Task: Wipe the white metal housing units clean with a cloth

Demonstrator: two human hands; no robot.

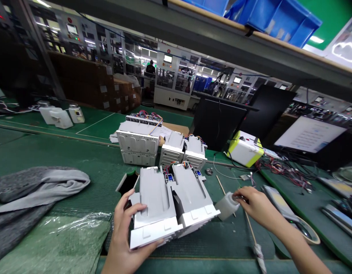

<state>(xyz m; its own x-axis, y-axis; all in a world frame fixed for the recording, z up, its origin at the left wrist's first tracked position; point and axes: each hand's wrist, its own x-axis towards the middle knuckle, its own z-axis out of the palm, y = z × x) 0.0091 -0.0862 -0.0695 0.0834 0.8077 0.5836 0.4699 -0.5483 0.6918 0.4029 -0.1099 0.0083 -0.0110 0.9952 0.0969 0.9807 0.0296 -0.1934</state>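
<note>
Gripping the white plastic housings (155,198) at their edge, the left hand (127,224) is steadying them on the green tabletop (193,243), while the right hand's (257,205) fingers (238,195) are pinching a translucent plastic bottle (226,205).

Two white plastic housings (176,201) lie side by side, tilted, with troughed pale-grey tops and blue connectors (170,178) and coloured wires at the far end; the left hand (126,224) grips their near left corner. A translucent white bottle (227,205) lies slanted just right of them, its end touching the right hand's (258,207) fingertips (237,197).
</note>
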